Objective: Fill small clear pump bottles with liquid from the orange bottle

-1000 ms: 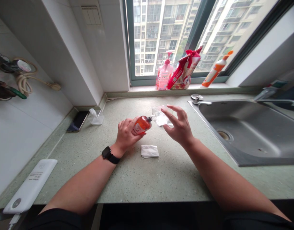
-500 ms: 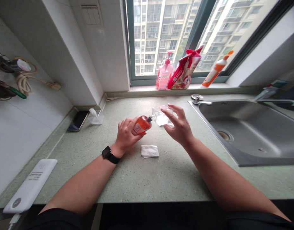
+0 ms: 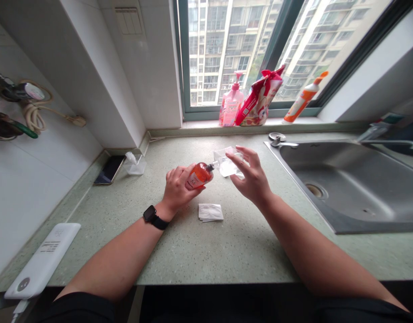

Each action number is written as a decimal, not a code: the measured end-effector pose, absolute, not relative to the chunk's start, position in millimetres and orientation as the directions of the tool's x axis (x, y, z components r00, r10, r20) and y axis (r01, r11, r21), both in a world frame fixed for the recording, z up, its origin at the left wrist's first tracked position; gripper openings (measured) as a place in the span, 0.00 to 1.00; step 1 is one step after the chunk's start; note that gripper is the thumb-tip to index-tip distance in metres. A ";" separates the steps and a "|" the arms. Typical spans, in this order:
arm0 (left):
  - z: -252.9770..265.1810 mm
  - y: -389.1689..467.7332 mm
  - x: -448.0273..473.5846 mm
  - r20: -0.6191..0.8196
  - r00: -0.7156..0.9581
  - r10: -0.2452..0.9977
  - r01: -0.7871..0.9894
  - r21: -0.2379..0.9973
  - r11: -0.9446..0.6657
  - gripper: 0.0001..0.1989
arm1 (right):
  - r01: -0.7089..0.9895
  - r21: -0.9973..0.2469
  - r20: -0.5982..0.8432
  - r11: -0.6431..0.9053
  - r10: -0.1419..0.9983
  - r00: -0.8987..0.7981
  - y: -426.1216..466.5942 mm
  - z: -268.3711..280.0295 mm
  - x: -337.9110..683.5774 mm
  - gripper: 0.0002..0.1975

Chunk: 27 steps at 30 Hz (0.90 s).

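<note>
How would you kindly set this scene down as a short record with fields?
Left hand: holds the bottle, tilted, neck toward the box
Right hand: fingers curved at the box, contact unclear
Box: clear
Tissue: folded, on the counter
Left side: phone, power bank
Right side: sink
Sill: pink pump bottle, red bag, orange-capped bottle

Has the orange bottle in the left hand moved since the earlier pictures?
No, the orange bottle shows no visible shift in any direction against the metal sink.
</note>
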<state>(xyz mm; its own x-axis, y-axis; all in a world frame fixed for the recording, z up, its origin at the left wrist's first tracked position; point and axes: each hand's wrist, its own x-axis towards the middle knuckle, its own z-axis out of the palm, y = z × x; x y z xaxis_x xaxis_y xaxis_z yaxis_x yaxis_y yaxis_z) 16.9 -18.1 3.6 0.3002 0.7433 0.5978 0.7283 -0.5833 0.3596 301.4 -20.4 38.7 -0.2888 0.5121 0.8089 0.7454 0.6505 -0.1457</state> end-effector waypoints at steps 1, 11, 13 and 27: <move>3.7 -18.3 17.0 0.597 0.300 0.744 0.728 0.361 -0.583 0.40 | 0.742 -0.152 0.808 0.652 0.514 -0.287 -20.3 38.5 301.3 0.52; 3.9 -18.4 17.0 0.596 0.298 0.745 0.722 0.371 -0.585 0.40 | 0.744 -0.141 0.813 0.653 0.506 -0.290 -20.3 38.6 301.2 0.51; 4.0 -18.3 17.0 0.598 0.298 0.744 0.721 0.369 -0.586 0.40 | 0.750 -0.127 0.813 0.649 0.501 -0.296 -20.3 38.7 301.4 0.51; 3.8 -17.9 16.9 0.600 0.302 0.741 0.720 0.367 -0.589 0.40 | 0.748 -0.115 0.805 0.653 0.503 -0.315 -19.9 40.3 301.5 0.54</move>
<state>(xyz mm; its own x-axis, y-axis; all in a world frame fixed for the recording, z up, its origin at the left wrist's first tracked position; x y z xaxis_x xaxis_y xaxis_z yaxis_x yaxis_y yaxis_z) 16.9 -17.9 3.8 0.3015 0.7412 0.5997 0.7197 -0.5895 0.3667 301.5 -19.9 40.3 -0.3145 0.5027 0.8052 0.7484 0.6531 -0.1154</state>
